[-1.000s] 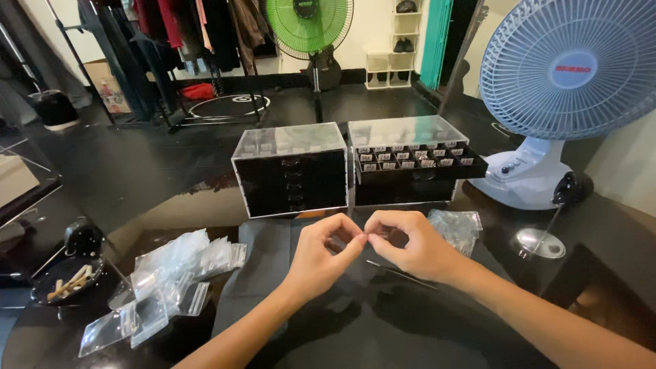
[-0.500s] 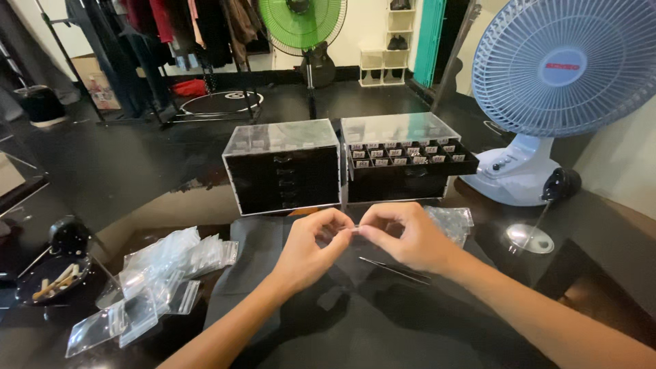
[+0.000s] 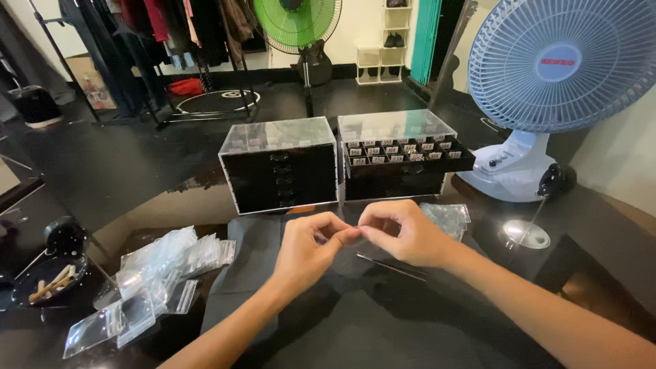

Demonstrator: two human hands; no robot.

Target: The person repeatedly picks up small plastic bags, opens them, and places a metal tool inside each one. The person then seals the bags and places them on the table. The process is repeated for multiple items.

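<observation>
Left hand [image 3: 309,247]: fingertips pinched, meeting the right's over the dark desk [image 3: 383,328].
Right hand [image 3: 402,231]: pinched likewise (whatever they grip is too small to tell).
Behind: two black drawer cabinets [image 3: 280,171].
Left side: clear zip bags [image 3: 154,273].
Under the right hand: thin tweezers [image 3: 391,266].

A glossy black table top [image 3: 171,205] was seen across the frame, with reflections thrown off it. A matt dark cloth mat [image 3: 355,314] was laid at lower centre. At centre, two black drawer boxes [image 3: 280,167] of smooth plastic were topped with clear, shiny lids. Thin transparent plastic bags [image 3: 157,273], crinkled and glinting, were heaped at lower left. At upper right, a fan [image 3: 560,61] in smooth pale plastic was shown. A slim metal tool [image 3: 389,265] with a dull sheen was seen on the cloth.
</observation>
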